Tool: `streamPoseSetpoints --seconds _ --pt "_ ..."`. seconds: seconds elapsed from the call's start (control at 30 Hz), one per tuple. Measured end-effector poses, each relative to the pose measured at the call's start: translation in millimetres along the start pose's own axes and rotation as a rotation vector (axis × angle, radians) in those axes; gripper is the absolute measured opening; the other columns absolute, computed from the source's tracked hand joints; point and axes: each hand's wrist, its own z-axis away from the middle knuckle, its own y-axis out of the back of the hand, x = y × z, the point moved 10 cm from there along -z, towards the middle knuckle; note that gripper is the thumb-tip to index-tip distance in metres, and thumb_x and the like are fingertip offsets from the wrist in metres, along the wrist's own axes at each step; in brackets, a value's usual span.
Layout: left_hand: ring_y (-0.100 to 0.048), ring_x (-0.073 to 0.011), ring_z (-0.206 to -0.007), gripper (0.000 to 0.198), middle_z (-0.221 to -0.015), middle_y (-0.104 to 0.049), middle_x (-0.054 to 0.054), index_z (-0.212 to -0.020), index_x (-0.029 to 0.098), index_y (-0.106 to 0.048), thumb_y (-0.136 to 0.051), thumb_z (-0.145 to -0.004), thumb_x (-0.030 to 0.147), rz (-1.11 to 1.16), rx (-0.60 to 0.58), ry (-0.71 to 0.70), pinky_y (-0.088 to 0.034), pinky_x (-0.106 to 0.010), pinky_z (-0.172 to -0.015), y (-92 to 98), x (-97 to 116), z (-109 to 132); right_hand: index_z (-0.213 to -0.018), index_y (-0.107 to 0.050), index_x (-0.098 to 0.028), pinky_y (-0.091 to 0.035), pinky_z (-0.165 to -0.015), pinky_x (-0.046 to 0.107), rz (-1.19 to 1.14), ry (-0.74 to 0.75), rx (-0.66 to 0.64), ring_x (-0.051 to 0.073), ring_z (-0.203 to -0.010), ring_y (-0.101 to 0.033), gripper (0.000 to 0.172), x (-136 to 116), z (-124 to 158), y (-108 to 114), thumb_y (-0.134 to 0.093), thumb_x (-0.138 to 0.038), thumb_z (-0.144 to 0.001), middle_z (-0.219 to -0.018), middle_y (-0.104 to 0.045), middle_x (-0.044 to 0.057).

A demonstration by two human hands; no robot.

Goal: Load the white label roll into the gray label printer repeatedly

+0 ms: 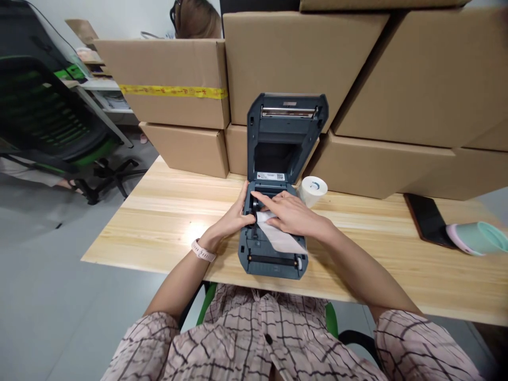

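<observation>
A dark grey label printer (273, 264) stands on the table with its lid (288, 135) raised. Inside its bay lies a roll of white label paper (280, 237), whose loose end hangs toward the front right. My right hand (291, 211) is closed over the roll, its index finger reaching to the left side of the bay. The hand hides much of the roll. My left hand (234, 214) grips the printer's left wall, thumb inside by the black roll holder (254, 203) and fingers along the outside. A second white roll (313, 190) stands behind the right hand, beside the printer.
Stacked cardboard boxes (293, 63) line the back of the wooden table (159, 217). To the right lie a black phone (428, 219) and a mint green cup (478, 238). An office chair (47, 116) is at the left, and a person's head (197, 20) shows behind the boxes.
</observation>
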Motion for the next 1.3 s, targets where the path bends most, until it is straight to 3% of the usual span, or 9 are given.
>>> streamPoseSetpoints --seconds 0.13,0.27,0.53,0.83,0.93,1.07,1.13,1.3 --pt "-0.019 -0.0344 -0.16 0.12 -0.176 0.004 -0.007 -0.166 0.022 0.01 -0.064 -0.071 0.02 -0.009 -0.005 -0.038 -0.026 -0.046 -0.128 0.8 0 0 -0.163 -0.027 -0.018 -0.047 -0.095 0.046 0.003 0.031 0.039 0.03 -0.103 -0.065 0.078 -1 -1 1 -0.062 -0.022 -0.092 -0.109 -0.078 0.01" --pt "-0.009 -0.033 -0.162 0.12 -0.176 0.0 -0.007 -0.166 0.02 0.007 -0.068 -0.072 0.023 -0.037 0.011 -0.061 -0.015 -0.045 -0.131 2.8 0 -1 -0.162 -0.031 -0.018 -0.047 -0.096 0.046 -0.001 -0.048 0.01 0.031 -0.107 -0.065 0.074 3 -3 -1 -0.06 -0.021 -0.094 -0.116 -0.078 0.012" --pt "-0.022 -0.0365 -0.159 0.123 -0.175 -0.009 -0.014 -0.165 0.016 0.01 -0.073 -0.077 0.035 -0.022 0.001 -0.073 -0.02 -0.049 -0.13 1.0 2 -1 -0.161 -0.034 -0.019 -0.046 -0.098 0.046 -0.018 -0.074 0.017 0.032 -0.109 -0.065 0.07 2 -5 -2 -0.058 -0.018 -0.095 -0.111 -0.078 0.011" --pt "-0.011 -0.0345 -0.162 0.124 -0.176 -0.004 -0.012 -0.166 0.017 0.006 -0.076 -0.077 0.039 -0.028 0.026 -0.08 -0.014 -0.045 -0.132 2.5 2 -1 -0.16 -0.037 -0.018 -0.048 -0.097 0.047 -0.02 -0.007 0.041 0.033 -0.111 -0.064 0.073 -7 0 8 -0.066 -0.026 -0.093 -0.116 -0.075 0.015" --pt "-0.008 -0.0341 -0.162 0.122 -0.176 -0.003 -0.01 -0.166 0.019 0.006 -0.076 -0.079 0.04 -0.025 0.013 -0.084 -0.014 -0.044 -0.132 1.3 4 1 -0.154 -0.046 -0.018 -0.049 -0.098 0.049 -0.049 0.041 0.102 0.033 -0.11 -0.065 0.06 -20 12 20 -0.06 -0.028 -0.097 -0.111 -0.076 0.014" --pt "-0.004 -0.0334 -0.163 0.12 -0.176 -0.001 -0.008 -0.167 0.021 0.004 -0.076 -0.079 0.042 -0.054 0.019 -0.107 -0.011 -0.044 -0.132 1.6 8 1 -0.123 -0.071 -0.021 -0.048 -0.106 0.049 -0.085 0.166 0.177 0.026 -0.106 -0.07 0.029 -46 43 27 -0.051 -0.031 -0.104 -0.115 -0.078 0.01" --pt "-0.003 -0.0332 -0.163 0.12 -0.176 0.0 -0.008 -0.167 0.021 0.004 -0.075 -0.079 0.041 -0.071 0.02 -0.113 -0.008 -0.044 -0.132 1.1 9 1 -0.117 -0.073 -0.021 -0.05 -0.106 0.048 -0.09 0.182 0.195 0.024 -0.109 -0.071 0.03 -54 59 22 -0.047 -0.033 -0.107 -0.121 -0.077 0.008" --pt "-0.005 -0.0323 -0.163 0.12 -0.176 0.001 -0.008 -0.166 0.02 0.008 -0.073 -0.079 0.037 -0.059 0.011 -0.116 -0.007 -0.044 -0.132 -0.2 8 -1 -0.134 -0.065 -0.018 -0.05 -0.114 0.051 -0.009 0.119 0.244 0.026 -0.131 -0.064 0.037 -60 82 8 -0.043 -0.032 -0.108 -0.143 -0.066 0.01"
